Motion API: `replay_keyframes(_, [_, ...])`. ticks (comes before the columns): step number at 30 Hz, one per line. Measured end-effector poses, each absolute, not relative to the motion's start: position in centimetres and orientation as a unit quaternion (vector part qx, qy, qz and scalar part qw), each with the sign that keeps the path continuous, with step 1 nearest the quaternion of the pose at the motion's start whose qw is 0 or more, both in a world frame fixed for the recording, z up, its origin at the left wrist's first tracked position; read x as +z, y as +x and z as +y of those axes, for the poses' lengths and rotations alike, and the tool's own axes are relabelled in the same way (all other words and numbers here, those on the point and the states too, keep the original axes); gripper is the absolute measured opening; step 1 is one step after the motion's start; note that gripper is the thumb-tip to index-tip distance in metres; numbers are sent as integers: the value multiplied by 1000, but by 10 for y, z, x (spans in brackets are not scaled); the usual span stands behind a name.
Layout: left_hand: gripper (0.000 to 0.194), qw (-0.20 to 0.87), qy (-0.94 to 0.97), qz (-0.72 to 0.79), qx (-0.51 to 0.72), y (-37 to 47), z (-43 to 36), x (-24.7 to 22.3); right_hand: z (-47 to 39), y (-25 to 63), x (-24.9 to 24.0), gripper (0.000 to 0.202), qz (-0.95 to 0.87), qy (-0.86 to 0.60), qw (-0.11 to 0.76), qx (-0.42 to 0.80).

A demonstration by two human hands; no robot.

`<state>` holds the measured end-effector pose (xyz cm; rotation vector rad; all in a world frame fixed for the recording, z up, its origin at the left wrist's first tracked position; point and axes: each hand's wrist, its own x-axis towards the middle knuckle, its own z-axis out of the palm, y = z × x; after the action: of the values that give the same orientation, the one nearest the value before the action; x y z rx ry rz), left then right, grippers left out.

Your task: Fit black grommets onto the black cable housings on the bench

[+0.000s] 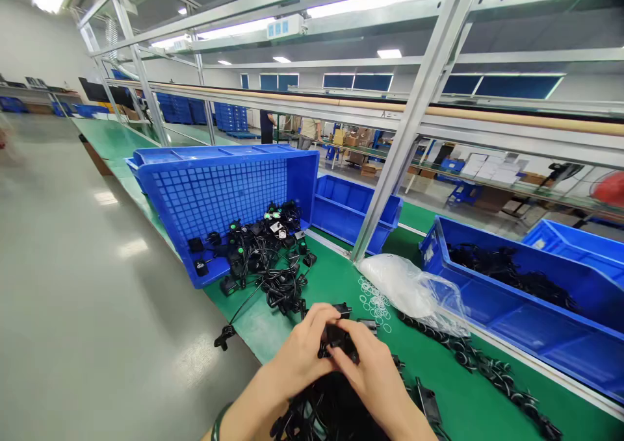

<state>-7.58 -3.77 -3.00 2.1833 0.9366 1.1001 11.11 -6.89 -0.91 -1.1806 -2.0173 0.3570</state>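
Note:
My left hand (312, 337) and my right hand (366, 358) meet at the front of the bench, fingers curled round a small black device (341, 338) with black cable. The fingers hide most of its shape. Below and between my wrists lies a dark heap of black cables (312, 412). Beyond my hands, a tangled pile of black corded devices (266, 252) spills from a tipped blue crate (219, 191). To the right of my fingers, several white rings (375, 303) lie scattered on the green mat, beside a clear plastic bag (414, 288) with white contents.
A row of bundled black cables (482, 363) runs along the right side. Behind it stands a long blue bin (517, 324) holding black cables. A metal post (409, 116) rises from the bench. One cable end (224, 336) hangs over the left edge. People stand far off.

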Motion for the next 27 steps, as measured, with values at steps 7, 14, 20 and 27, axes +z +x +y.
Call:
replay_keyframes(7, [37, 205, 848, 448, 194, -168, 70, -14, -58, 120, 14, 31, -644, -523, 515, 218])
replay_keyframes(14, [17, 254, 752, 416, 444, -179, 109, 3, -43, 125, 16, 45, -467, -492, 638, 364])
replay_keyframes(20, [38, 329, 681, 314, 574, -164, 78, 17, -33, 114, 12, 50, -507, -467, 564, 454])
replay_keyframes(27, [30, 508, 641, 160, 553, -170, 46, 12, -35, 112, 7, 30, -634, -431, 364, 529])
